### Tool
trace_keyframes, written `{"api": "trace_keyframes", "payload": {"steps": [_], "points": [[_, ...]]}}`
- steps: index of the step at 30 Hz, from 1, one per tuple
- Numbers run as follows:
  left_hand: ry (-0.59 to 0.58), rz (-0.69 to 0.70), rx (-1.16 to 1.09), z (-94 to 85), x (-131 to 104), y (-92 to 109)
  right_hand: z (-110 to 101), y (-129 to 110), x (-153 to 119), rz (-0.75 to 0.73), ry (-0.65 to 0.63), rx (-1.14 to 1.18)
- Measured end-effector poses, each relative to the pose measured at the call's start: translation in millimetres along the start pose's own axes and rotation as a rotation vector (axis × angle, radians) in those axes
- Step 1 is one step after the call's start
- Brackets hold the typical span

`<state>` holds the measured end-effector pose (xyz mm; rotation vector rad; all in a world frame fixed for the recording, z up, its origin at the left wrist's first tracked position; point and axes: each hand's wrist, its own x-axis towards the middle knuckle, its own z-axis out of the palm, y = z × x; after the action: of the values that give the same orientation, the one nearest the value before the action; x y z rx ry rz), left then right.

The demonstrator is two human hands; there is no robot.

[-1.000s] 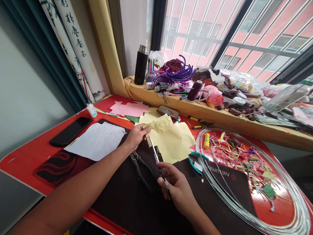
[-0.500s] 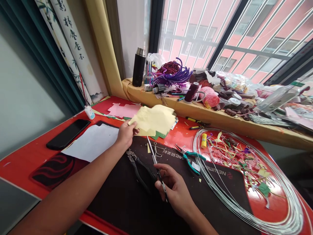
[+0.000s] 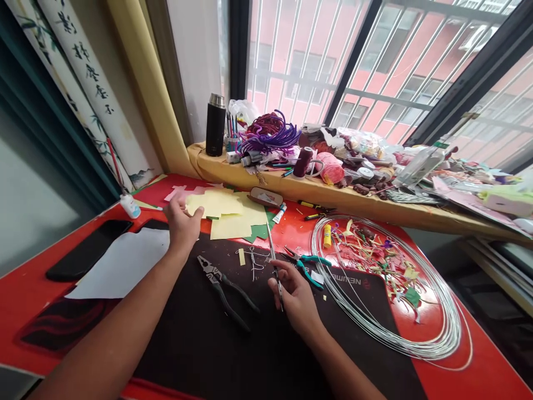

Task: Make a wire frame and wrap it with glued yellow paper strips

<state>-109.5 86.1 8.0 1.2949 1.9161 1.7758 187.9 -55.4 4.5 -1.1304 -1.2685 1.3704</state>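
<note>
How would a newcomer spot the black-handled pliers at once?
Find the dark mat on the red table. Near its middle, left of the right hand, the pliers lie with jaws pointing away to the left. Black handles set them apart from the teal-handled pair beyond that hand.

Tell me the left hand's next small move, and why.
Probably ease the left hand off the yellow sheet: it appears to rest over other yellow paper, and the right hand is busy with the scissors, so a freed left hand could reach the small yellow strip lying on the mat beside the bent wire.
</note>
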Motion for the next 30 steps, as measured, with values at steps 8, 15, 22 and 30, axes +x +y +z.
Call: {"api": "trace_keyframes", "payload": {"steps": [8,15,22,30], "points": [[-0.822,0.211,0.247,0.4,-46,31,-15,-10,37,-0.058,0.074,-0.443],[-1.035,0.272,0.488,3.5,-69,40,-22,-30,80,-0.164,-0.057,-1.048],[-1.106,0.251,0.494,5.6,-66,41,-20,-41,116,-0.131,-0.198,-1.490],[-1.040,0.212,0.385,9.6,-63,43,-11,-46,133,-0.144,-0.307,-1.590]]}}
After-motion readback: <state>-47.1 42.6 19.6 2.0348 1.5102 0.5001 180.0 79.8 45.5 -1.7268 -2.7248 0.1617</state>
